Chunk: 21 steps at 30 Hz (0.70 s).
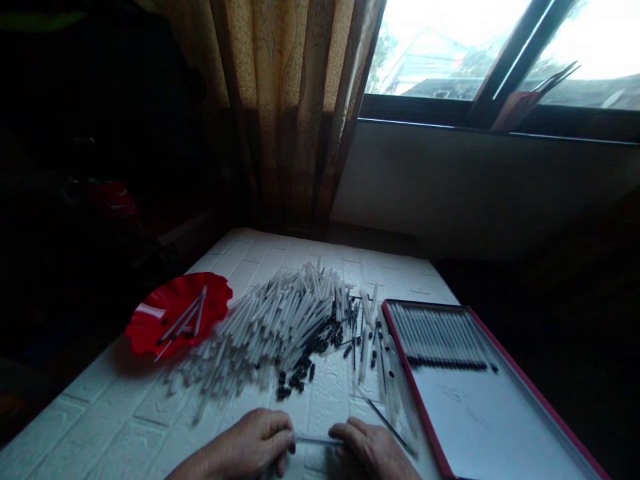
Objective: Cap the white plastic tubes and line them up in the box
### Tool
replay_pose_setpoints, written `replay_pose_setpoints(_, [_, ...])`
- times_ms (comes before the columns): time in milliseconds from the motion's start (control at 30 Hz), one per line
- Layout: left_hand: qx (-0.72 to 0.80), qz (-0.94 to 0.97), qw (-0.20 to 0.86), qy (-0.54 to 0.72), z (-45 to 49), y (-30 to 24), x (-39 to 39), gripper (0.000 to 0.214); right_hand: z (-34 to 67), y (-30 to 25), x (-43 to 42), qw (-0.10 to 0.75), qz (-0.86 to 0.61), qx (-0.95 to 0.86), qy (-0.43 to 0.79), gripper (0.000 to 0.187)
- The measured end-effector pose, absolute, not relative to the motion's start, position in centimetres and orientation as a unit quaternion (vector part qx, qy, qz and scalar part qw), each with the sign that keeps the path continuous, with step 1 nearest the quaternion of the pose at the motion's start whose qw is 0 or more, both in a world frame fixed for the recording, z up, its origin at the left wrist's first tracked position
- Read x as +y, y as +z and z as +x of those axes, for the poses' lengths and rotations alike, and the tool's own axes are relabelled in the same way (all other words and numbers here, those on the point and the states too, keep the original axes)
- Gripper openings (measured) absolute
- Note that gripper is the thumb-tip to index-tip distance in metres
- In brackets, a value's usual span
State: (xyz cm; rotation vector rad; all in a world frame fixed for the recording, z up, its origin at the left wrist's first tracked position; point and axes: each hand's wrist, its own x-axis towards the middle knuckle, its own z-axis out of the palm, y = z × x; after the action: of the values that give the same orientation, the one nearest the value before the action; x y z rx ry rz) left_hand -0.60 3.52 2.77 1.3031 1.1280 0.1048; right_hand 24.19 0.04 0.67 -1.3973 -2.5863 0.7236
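A thin, pale pen tube [317,440] spans the gap between my hands, low over the near part of the table. The fingers of my left hand [255,440] are closed at its left end. My right hand [373,448] is closed on its right end, thumb hidden. Just beyond my hands lies a big heap of whitish translucent pen tubes [280,313]. Small black plugs [300,377] are scattered at the heap's near edge. A dark thin pen refill [390,425] lies slantwise beside my right hand.
On the right, a red-rimmed shallow box [465,420] holds a row of pens [440,333] with black ends. At left stands a red wavy-edged bowl [150,310] with a few sticks in it. The table [100,427] has a white brick pattern. Behind are a curtain [295,87] and a window.
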Motion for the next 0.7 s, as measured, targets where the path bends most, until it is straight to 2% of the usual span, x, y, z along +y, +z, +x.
replay_pose_setpoints(167, [0.513,0.531,0.671,0.066,0.0,1.1,3.8,0.041,23.5,0.0,0.8,0.012,-0.460,-0.864,0.203,0.015])
replay_pose_setpoints(300, [0.510,0.512,0.688,0.068,-0.3,0.7,4.0,0.043,23.0,-0.1,1.1,0.000,-0.460,-0.866,0.196,0.015])
replay_pose_setpoints(700, [0.515,0.503,0.689,0.077,-0.2,-0.1,4.4,0.039,22.6,-1.3,1.3,0.036,-0.462,-0.872,0.159,0.012])
